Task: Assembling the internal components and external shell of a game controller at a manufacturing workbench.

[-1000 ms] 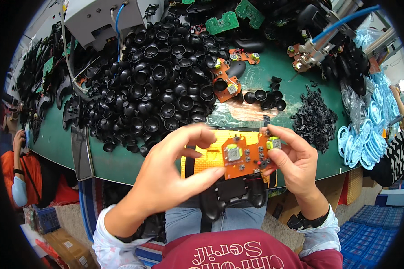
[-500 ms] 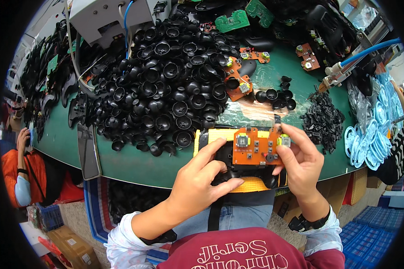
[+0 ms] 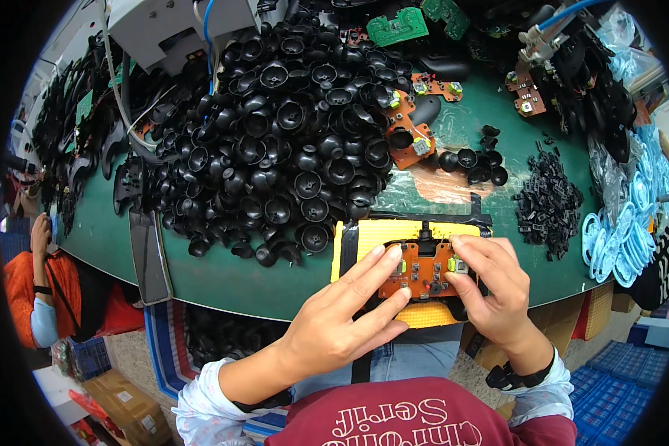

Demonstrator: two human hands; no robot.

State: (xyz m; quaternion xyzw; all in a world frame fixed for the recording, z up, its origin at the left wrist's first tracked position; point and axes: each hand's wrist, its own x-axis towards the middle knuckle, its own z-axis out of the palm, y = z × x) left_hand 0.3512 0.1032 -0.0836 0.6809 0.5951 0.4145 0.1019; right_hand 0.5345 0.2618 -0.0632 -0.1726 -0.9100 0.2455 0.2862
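An orange circuit board [image 3: 426, 276] with two joystick modules and several small buttons lies in a black plastic shell [image 3: 426, 239], mostly hidden under it. The shell rests on a yellow pad [image 3: 349, 241] edged with black tape, at the table's front edge. My left hand [image 3: 334, 320] holds the board's left side, fingers extended over the left joystick module. At the right side, my right hand [image 3: 494, 293] grips board and shell, thumb and fingertips close around the right joystick module.
A large heap of black joystick caps [image 3: 275, 141] lies at left, beside a phone [image 3: 149, 256]. Loose orange boards [image 3: 410, 137], a pile of small black parts [image 3: 548, 201] and light-blue rings [image 3: 624, 238] lie beyond and right. A metal tool with a blue hose [image 3: 546, 41] hangs upper right.
The circuit board has come down and now lies in the black shell. My left fingers have moved from the shell's left side onto the board. The head view has shifted slightly.
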